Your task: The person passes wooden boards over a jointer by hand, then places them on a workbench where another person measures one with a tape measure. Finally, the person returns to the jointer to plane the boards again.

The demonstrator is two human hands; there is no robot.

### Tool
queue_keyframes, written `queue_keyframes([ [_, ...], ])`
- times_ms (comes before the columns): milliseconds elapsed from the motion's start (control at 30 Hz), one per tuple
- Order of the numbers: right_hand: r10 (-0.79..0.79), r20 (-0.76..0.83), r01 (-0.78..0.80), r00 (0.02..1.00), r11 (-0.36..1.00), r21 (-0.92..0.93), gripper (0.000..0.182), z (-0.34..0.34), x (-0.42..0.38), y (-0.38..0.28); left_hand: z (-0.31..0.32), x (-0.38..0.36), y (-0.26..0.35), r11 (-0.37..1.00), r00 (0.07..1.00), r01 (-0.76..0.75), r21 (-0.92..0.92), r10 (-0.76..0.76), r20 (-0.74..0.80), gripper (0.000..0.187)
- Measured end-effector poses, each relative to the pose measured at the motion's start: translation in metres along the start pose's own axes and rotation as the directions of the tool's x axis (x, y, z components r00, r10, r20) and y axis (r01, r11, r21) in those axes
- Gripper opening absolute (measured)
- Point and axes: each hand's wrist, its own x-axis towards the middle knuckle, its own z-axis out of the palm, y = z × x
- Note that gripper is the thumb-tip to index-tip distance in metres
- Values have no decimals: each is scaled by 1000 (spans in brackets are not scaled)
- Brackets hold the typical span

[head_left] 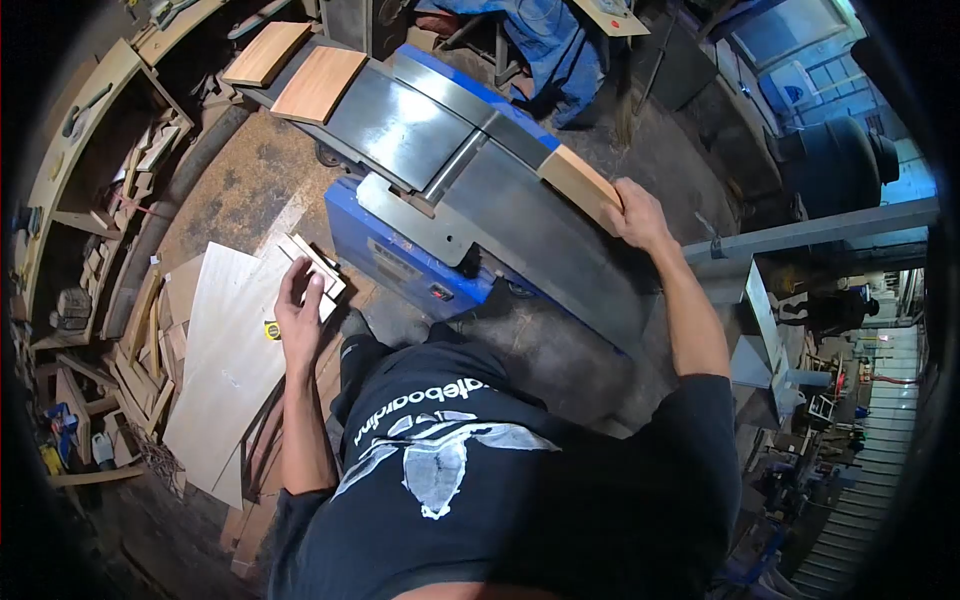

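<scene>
My right hand [640, 214] is closed on the near end of a wooden board [582, 186], which stands on edge against the fence [480, 105] of a blue and grey jointer [510, 215]. My left hand [299, 312] hangs beside the machine, thumb and fingers apart and curved, with nothing seen between them. In this view it overlaps a small stack of wood pieces [322, 272]. Two flat boards, one darker [320, 84] and one beside it [268, 54], lie at the far end of the jointer.
A large pale sheet [215, 370] leans at the left, with a yellow tape measure [272, 330] by my wrist. Offcuts [140, 380] and a shelf [95, 165] line that side. Blue tarp [545, 45] hangs behind the fence. Another person [835, 308] is far off right.
</scene>
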Motion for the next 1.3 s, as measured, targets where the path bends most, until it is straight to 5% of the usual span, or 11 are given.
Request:
queue_keyframes([
  [267,137,-45,-140,990,987,-79,41,58,-5,63,-37,-64,-80,975,965,155,158,-115,-236,51],
  [333,8,-47,-17,999,978,-207,49,60,1,62,-37,-78,-82,968,954,191,163,-144,-263,52],
  [467,-96,-42,91,995,990,-109,57,47,21,58,-34,-86,-100,952,951,205,228,-139,-275,53],
  [533,-19,152,14,988,999,31,62,47,24,55,-26,-89,-97,947,947,215,237,-143,-287,54],
  [667,118,273,-132,955,991,33,62,46,28,50,-15,-77,-118,962,940,194,190,-127,-317,54],
  [933,157,169,-160,973,987,8,55,45,40,23,21,-39,-123,935,929,318,155,-275,-246,55],
  [1300,221,205,-213,953,975,-63,57,57,75,-1,11,-9,-145,953,925,266,143,-211,-316,53],
])
